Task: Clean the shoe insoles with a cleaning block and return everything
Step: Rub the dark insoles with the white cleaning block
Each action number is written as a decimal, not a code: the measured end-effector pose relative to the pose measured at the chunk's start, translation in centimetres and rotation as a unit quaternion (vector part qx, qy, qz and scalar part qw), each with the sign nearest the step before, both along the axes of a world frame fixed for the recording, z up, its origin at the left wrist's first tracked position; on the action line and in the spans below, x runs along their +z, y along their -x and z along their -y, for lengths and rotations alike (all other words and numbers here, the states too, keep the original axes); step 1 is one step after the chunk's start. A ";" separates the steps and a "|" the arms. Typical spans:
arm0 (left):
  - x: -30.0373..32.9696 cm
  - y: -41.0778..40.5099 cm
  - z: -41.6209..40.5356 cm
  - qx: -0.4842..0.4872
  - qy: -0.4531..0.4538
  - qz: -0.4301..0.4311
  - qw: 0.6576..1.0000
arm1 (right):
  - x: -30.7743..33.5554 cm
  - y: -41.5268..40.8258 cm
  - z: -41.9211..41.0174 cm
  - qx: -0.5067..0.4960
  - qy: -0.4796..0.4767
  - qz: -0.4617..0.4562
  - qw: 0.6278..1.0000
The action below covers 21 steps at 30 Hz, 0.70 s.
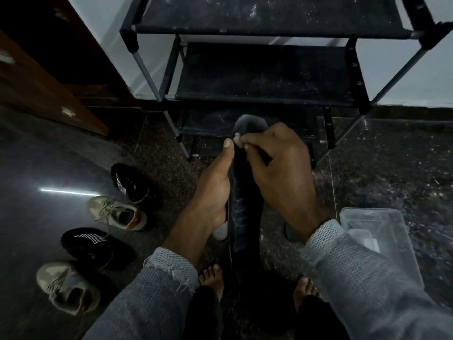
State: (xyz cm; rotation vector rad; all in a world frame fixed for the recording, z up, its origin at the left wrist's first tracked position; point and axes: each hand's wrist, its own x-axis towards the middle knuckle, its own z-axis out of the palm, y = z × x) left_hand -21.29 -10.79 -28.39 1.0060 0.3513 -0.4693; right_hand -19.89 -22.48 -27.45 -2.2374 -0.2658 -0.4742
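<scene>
so my left hand (215, 190) grips the dark insole (245, 192) upright to steady it while my right hand (282, 165) fingers pinch the cleaning block (237, 141) against its toe end

— Where is the insole?
— The dark insole (241, 192) stands lengthwise between the two hands, its toe end up, with pale streaks on it.
— And the cleaning block?
— The small pale cleaning block (237, 141) touches the insole near its top.
</scene>
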 end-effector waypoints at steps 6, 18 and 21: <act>-0.1 -0.1 -0.3 0.009 0.010 -0.011 1.000 | -0.2 0.0 -0.1 -0.019 0.042 0.000 0.999; 0.3 -0.3 -0.8 0.058 0.052 -0.029 0.997 | -0.1 1.7 -1.9 0.031 0.038 -0.005 0.999; 0.2 -0.2 -0.5 0.047 0.074 -0.032 0.996 | -0.1 0.9 -0.9 -0.010 0.061 -0.019 0.998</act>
